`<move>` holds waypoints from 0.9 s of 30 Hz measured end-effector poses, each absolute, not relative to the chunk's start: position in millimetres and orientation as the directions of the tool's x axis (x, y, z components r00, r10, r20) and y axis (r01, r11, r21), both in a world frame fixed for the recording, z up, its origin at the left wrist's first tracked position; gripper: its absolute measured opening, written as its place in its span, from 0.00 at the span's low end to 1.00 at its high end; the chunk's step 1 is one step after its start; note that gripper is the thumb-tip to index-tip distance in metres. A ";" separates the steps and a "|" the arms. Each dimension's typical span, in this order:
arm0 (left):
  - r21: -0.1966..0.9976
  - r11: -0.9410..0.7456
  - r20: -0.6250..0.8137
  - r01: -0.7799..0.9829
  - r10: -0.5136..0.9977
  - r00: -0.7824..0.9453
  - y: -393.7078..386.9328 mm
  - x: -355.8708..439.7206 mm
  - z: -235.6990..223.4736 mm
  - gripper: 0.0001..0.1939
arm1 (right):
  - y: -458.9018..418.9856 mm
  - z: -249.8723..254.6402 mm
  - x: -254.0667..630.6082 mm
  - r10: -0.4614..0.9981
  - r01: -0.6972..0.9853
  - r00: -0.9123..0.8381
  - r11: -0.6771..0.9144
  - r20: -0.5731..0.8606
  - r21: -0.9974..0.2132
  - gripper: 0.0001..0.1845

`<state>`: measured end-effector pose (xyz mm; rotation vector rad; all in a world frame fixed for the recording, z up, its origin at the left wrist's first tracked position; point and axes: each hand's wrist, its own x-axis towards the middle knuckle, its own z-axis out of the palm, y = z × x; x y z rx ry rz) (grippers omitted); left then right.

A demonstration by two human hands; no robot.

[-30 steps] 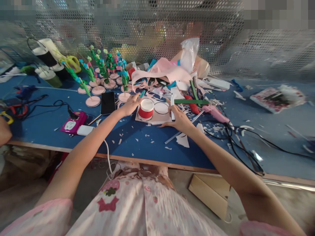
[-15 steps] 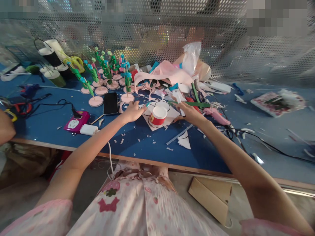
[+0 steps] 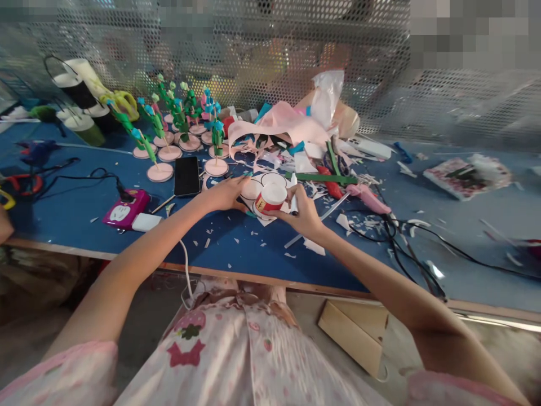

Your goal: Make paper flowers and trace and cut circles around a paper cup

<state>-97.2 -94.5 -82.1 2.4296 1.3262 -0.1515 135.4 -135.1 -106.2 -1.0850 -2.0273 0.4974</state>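
"Where's our red-and-white cup [image 3: 267,204]?"
"Twelve o'clock; our right hand [image 3: 306,214] grips it, plus the marker [image 3: 293,181]."
"Our left hand [image 3: 228,194]?"
"Nine o'clock of that, by the paper [image 3: 252,189]; its grip we can't tell."

Brown-edged blue table [image 3: 240,262] runs the full width of view, R side greyer under glare. Grey perf. screen [image 3: 236,67] stands behind it like a back wall, w/ blurry colours thru the holes. Floor [image 3: 399,344] below: greyish-beige, v. dim on L, lighter on R.
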 end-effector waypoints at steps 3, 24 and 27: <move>0.168 -0.484 -0.251 0.859 0.822 0.512 -105.5 -95.1 -81.0 0.49 | -124.7 -108.3 139.4 0.827 0.524 -0.332 0.561 0.453 -0.641 0.31; -0.013 -0.281 0.064 0.960 0.958 0.281 -144.1 -76.3 -98.0 0.41 | -87.9 -114.9 153.6 0.792 0.428 -0.419 0.604 0.445 -0.672 0.28; -0.012 -0.286 0.049 0.958 0.957 0.286 -144.1 -76.3 -97.4 0.41 | -82.4 -113.5 156.3 0.795 0.447 -0.427 0.600 0.431 -0.664 0.29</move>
